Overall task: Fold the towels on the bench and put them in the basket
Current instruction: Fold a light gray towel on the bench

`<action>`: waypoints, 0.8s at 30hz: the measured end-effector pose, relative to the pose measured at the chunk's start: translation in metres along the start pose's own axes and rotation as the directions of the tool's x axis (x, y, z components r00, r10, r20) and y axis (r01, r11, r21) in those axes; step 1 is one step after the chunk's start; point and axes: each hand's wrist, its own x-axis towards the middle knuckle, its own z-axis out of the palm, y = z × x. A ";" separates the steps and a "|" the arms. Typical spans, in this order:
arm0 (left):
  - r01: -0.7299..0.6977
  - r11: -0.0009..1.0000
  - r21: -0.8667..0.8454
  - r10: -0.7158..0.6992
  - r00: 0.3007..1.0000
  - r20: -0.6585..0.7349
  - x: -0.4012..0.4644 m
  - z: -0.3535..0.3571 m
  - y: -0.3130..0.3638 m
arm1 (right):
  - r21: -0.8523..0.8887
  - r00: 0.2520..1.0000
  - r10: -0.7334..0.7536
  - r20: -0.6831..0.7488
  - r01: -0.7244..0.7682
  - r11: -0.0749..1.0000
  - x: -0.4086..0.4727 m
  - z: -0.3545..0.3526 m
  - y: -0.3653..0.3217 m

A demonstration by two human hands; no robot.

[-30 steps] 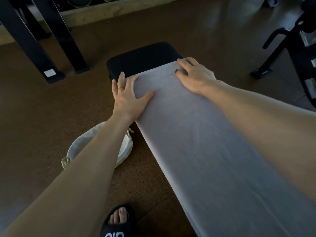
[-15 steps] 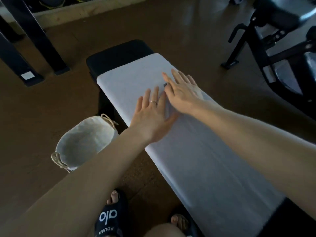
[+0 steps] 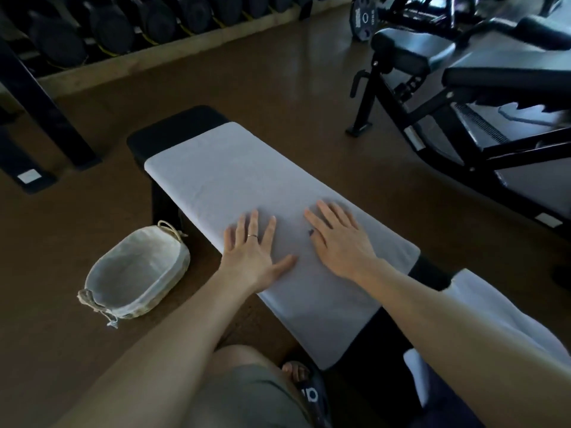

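Partial white lettering, too cut off to be read, is seen on the black sandal at the lower edge; markings on the weight plate are too blurred to be read. One fabric-lined basket is set on the floor just beside the bench, and nothing is seen inside it. One grey towel is laid flat along the bench top. A second pale towel is seen further along, at the right edge. The left hand and the right hand are pressed flat on the grey towel, near each other, with fingers straight and slightly spread. One ring is worn on the left hand.
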 end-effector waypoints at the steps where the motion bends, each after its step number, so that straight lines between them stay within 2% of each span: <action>1: 0.017 1.000 0.019 -0.018 1.000 0.002 -0.005 0.001 0.000 | 0.014 0.997 0.083 -0.001 -0.083 0.996 -0.009 0.003 0.010; 4: 0.033 0.999 0.041 -0.035 0.998 0.054 -0.021 -0.003 0.008 | 0.025 0.967 0.255 0.014 -0.255 0.967 -0.030 0.004 0.027; 9: -0.143 0.987 0.077 0.132 0.983 0.128 -0.058 0.011 0.048 | 0.083 0.977 0.212 0.029 -0.214 0.973 -0.063 0.003 0.025; 11: -0.161 0.985 0.061 0.150 0.978 0.146 -0.069 0.019 0.055 | 0.075 0.967 0.251 0.030 -0.253 0.965 -0.073 0.005 0.033; 16: -0.193 0.973 0.125 0.167 0.966 0.195 -0.092 0.014 0.062 | 0.135 0.856 0.494 0.155 -0.514 0.847 -0.071 -0.013 0.047; 20: -0.309 0.925 0.223 0.281 0.948 0.148 -0.111 0.013 0.078 | 0.156 0.772 0.592 0.233 -0.630 0.761 -0.067 -0.035 0.053; 24: -0.335 0.887 0.316 0.327 0.942 0.082 -0.120 0.025 0.096 | 0.217 0.717 0.638 0.281 -0.695 0.686 -0.066 -0.051 0.060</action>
